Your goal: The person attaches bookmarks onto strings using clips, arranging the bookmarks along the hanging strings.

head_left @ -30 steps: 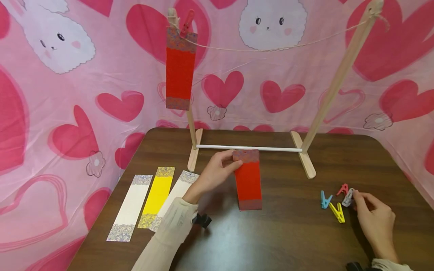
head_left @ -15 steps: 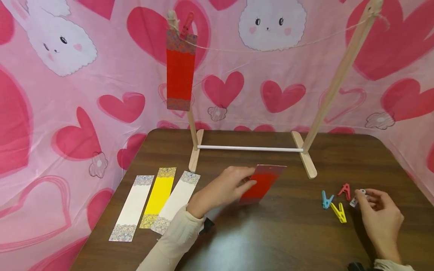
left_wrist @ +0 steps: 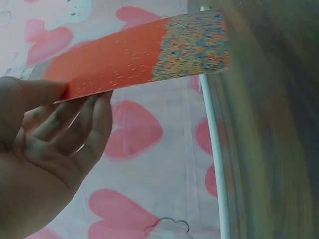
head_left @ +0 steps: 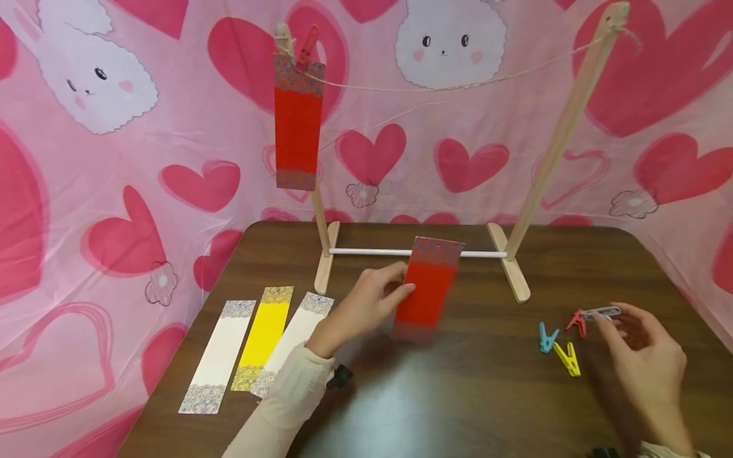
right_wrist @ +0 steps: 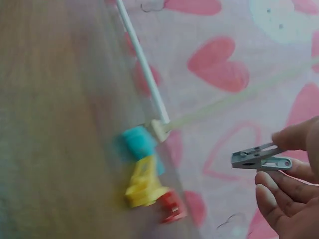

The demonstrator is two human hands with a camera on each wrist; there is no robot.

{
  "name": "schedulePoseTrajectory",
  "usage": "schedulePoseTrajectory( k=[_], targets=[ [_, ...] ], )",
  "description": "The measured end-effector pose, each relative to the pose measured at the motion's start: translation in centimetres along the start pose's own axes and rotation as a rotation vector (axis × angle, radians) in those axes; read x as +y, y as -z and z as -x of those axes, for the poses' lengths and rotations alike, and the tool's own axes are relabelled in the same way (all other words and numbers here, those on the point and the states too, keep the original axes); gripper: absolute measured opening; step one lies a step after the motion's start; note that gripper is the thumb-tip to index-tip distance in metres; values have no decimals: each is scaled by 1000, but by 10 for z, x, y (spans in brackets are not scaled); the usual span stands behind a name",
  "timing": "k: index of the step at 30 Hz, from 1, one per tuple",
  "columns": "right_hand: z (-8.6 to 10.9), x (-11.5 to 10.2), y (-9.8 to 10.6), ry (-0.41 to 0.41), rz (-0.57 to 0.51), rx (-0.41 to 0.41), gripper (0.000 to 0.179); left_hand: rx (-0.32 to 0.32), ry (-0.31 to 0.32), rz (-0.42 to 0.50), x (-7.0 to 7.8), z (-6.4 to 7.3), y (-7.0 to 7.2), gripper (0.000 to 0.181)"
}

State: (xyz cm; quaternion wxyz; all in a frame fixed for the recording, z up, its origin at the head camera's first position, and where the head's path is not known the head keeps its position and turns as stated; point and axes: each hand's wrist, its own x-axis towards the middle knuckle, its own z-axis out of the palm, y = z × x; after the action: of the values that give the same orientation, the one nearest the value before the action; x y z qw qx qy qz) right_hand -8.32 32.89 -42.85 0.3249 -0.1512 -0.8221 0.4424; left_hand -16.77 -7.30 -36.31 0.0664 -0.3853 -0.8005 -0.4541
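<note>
My left hand (head_left: 375, 302) pinches the left edge of a red card (head_left: 428, 286) with patterned ends and holds it up, tilted, over the table. The left wrist view shows thumb and fingers on either face of that card (left_wrist: 124, 55). Over at the right, my right hand (head_left: 649, 362) holds a grey clothespin (head_left: 598, 313) by its handle ends, raised above the table. In the right wrist view the clothespin (right_wrist: 256, 158) points away from the fingertips. Beside this hand lie a red clothespin (head_left: 577, 322), a blue clothespin (head_left: 547, 338) and a yellow clothespin (head_left: 567, 359).
Behind the hands stands a wooden frame (head_left: 558, 143) with a string (head_left: 424, 89) across its top. Another red card (head_left: 298, 130) hangs from it by a red clothespin (head_left: 308, 48). Two white cards (head_left: 219, 356) (head_left: 294, 337) and a yellow card (head_left: 263, 337) lie at left.
The right hand has lifted the grey clothespin off the table and turned it. The left hand tipped the red card over to the right, then brought it back up.
</note>
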Motion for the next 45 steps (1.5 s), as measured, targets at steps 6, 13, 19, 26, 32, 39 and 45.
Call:
schedulePoseTrajectory(
  k=[6,13,19,26,32,39,45],
  targets=[
    [-6,-26,4,111,34,-71,37,103,38,-40,-3,-2,19,5],
    [-20,-55,0,280,9,-117,61,146,76,-58,-3,-6,35,6],
    [-29,-78,-3,394,-73,-157,64,157,38,-57,-4,-12,42,5],
    [-36,-96,-4,530,-93,-233,52,131,60,-102,-9,-17,55,8],
    [-45,-116,-5,563,-26,-267,62,138,71,-174,-17,-22,77,7],
    [-58,-146,-8,723,55,-282,63,137,82,-146,-26,-32,99,5],
    [-69,-177,-18,769,14,-333,61,159,169,-109,-39,-42,115,9]
  ],
)
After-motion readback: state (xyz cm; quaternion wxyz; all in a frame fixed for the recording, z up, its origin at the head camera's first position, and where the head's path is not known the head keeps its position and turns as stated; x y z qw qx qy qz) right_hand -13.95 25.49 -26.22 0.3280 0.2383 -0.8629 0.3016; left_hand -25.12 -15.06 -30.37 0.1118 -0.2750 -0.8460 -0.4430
